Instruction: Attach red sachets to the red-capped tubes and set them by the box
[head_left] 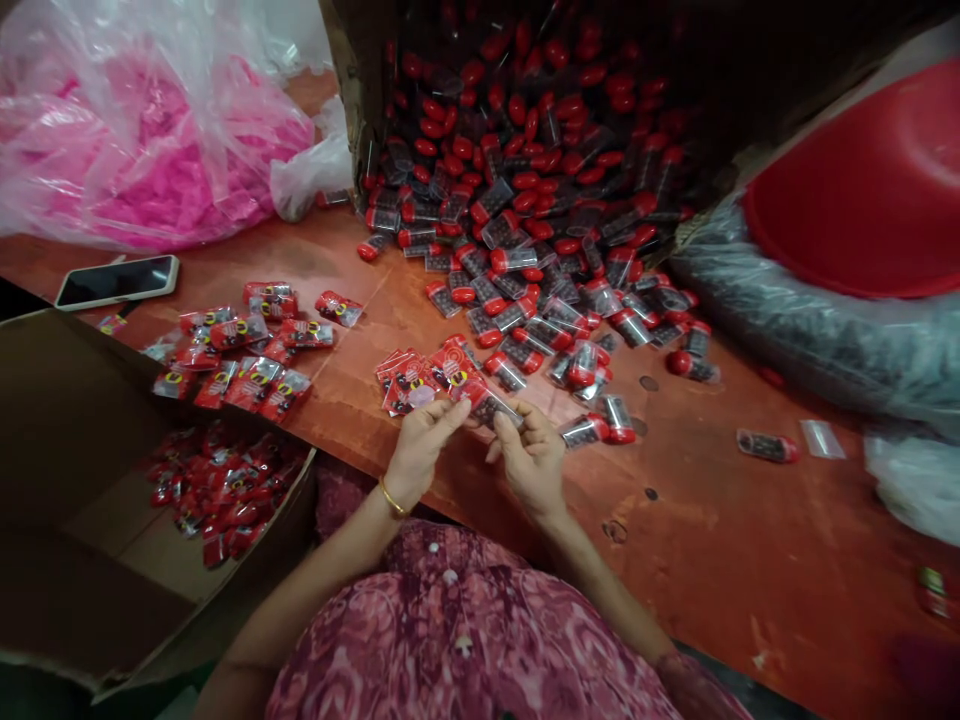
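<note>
Between my two hands is a small clear container (pixel 491 405) with dark contents and red at its left end. My left hand (pixel 422 450) pinches that red end between thumb and fingers; whether it is a cap or a printed wrapper I cannot tell. Gripping the clear end is my right hand (pixel 532 460), its fingers curled around it. Just beyond my left hand lies a stack of flat red printed wrappers (pixel 407 380). A large heap of red-capped clear containers (pixel 517 260) spreads across the table (pixel 720 560) in front of me.
A cardboard box (pixel 345 70) opens toward me behind the heap. On the left are wrapped red packs (pixel 255 385), a phone (pixel 118 282) and a bag of pink pieces (pixel 172 140). Below them stands a carton (pixel 97 480) holding more packs. A red basin (pixel 862 190) rests at right.
</note>
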